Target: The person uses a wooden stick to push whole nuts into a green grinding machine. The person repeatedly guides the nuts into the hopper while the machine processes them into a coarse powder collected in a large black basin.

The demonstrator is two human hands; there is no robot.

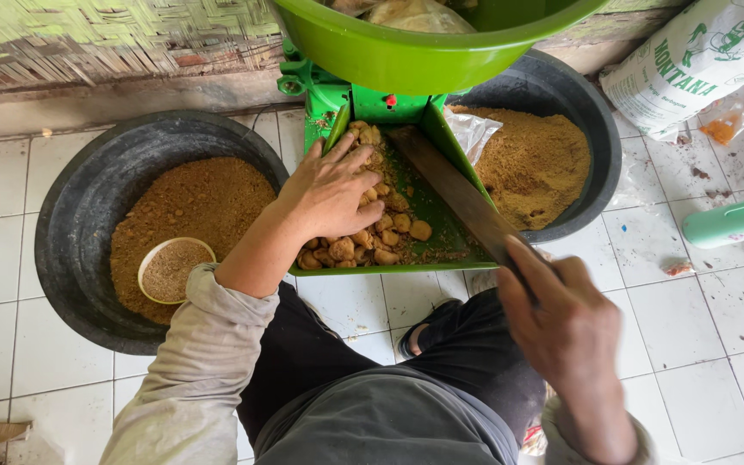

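Note:
My left hand (pixel 329 194) lies palm down, fingers spread, on a heap of brown lumps (pixel 378 232) in the green feed tray (pixel 441 226) of a green machine (pixel 363 102). My right hand (pixel 561 323) grips the near end of a flat wooden stick (pixel 454 188), whose far end points into the tray's throat. A big green basin (pixel 424 47) hangs over the machine at the top. I sit on the tiled floor with dark trousers and grey sleeves.
A black tub (pixel 79 250) at left holds brown powder and a small pale bowl (pixel 174 269). A second black tub (pixel 583 112) at right holds more powder. A white sack (pixel 699 65) and a teal bottle (pixel 734 221) lie at the right. A woven wall runs behind.

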